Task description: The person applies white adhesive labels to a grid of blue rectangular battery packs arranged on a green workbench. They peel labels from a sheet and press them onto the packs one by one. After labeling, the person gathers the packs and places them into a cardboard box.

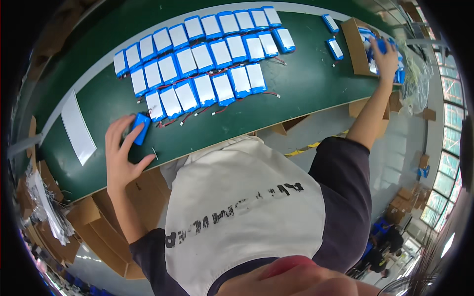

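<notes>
My left hand (123, 150) is at the near left of the table, fingers spread. Its fingertips touch a blue battery pack (141, 130) at the left end of the nearest row, while the thumb stands apart from it. A thin wire end (155, 153) shows by the thumb. At the far right, my right hand (387, 61) reaches into an open cardboard box (353, 47) of blue packs. Its fingers are bent around one blue battery pack (381, 46); the fingertips are partly hidden. Three rows of blue packs with white tops (202, 58) lie on the table, their leads pointing toward me.
Two separate packs (335, 49) lie left of the box on the green table (306, 74). A white sheet (78, 129) is at the left. Clear plastic bags (415, 81) hang beyond the box. Empty cartons (101, 232) stand below the table's front edge.
</notes>
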Action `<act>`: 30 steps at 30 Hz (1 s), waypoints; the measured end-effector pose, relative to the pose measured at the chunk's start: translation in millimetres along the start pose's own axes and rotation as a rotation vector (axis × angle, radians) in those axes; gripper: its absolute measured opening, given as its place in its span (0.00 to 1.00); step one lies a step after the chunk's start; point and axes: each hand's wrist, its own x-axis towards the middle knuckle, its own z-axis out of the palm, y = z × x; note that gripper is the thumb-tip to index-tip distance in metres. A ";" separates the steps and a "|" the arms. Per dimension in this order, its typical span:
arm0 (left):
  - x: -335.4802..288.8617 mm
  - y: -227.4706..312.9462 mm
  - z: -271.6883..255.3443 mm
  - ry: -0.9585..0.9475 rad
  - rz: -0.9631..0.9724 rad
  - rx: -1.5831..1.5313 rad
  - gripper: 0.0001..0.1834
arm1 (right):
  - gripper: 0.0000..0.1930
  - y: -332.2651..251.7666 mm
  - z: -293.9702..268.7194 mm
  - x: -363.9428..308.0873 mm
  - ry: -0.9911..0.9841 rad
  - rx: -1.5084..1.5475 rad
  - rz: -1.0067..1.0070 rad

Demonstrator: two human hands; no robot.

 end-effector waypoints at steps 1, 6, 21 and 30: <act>-7.5 -6.6 8.0 0.015 -0.060 0.019 0.31 | 0.19 -10.1 6.9 -8.9 0.092 0.217 -0.189; 3.0 -24.6 31.2 0.153 -0.149 0.089 0.29 | 0.16 -114.2 -14.9 -82.6 -0.309 0.679 -0.441; 65.4 -39.3 52.9 0.157 0.032 0.049 0.29 | 0.26 -224.5 -20.1 -78.4 -0.351 0.954 -0.598; 14.7 -35.5 39.3 0.209 -0.121 0.053 0.28 | 0.29 -227.7 -43.3 -102.4 -0.328 0.816 -0.570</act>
